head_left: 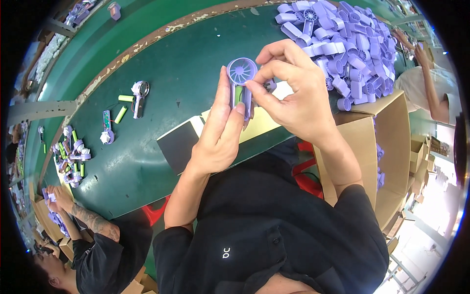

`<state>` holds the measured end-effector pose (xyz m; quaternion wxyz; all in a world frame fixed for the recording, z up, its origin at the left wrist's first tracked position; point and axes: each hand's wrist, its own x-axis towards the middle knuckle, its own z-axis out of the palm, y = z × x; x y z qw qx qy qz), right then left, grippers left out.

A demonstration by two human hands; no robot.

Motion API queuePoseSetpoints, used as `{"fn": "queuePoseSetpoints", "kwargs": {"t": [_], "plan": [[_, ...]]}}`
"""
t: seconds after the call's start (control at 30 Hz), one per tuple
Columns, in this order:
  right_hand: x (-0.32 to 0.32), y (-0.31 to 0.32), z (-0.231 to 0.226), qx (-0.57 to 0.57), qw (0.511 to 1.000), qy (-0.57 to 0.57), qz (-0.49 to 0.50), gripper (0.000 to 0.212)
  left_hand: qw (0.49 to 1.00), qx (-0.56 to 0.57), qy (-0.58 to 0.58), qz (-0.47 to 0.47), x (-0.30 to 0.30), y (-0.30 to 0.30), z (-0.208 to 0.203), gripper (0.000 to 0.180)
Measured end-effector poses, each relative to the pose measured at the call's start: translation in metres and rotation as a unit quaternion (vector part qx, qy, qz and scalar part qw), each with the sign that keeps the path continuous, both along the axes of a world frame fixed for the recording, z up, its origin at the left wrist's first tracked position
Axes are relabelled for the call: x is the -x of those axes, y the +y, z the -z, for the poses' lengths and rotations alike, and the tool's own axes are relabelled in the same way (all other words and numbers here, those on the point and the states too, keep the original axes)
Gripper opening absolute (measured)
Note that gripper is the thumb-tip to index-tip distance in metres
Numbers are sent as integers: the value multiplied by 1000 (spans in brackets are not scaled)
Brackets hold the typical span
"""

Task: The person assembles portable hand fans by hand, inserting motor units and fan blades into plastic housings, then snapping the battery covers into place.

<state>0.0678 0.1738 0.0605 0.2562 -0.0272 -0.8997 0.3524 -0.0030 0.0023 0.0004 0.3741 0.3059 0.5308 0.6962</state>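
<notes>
Both my hands hold one small purple hand fan [241, 81] above the green table [161, 73]. Its round grille head points up and a green cylinder shows inside its open handle. My left hand [220, 130] supports the handle from the left, fingers straight along it. My right hand [293, 90] pinches the head and the handle's right side with fingertips. A large heap of purple fan shells [338, 36] lies just beyond my right hand.
A black and cream flat pad [183, 142] lies under my hands. Loose green cylinders [121, 114], a circuit strip and a partly built fan [139, 95] lie left. An open cardboard box [387, 137] stands at my right. Other people work at lower left [93, 223] and far right [431, 83].
</notes>
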Motion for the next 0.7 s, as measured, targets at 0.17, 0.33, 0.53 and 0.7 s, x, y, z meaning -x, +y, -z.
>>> {"fn": "queuePoseSetpoints", "kwargs": {"t": [0.17,0.33,0.53,0.7], "plan": [[2,-10,0,-38,998,-50,16,18,997,-45,-20,-57,-4,8,10,58],[1,-3,11,-30,998,43,27,28,988,-82,8,-128,36,-8,17,35],[-22,-52,81,98,979,-151,-101,16,980,-91,-3,-176,68,-46,45,31],[-19,-103,103,25,989,-87,-118,22,980,-85,-42,-174,60,-62,71,32]]}}
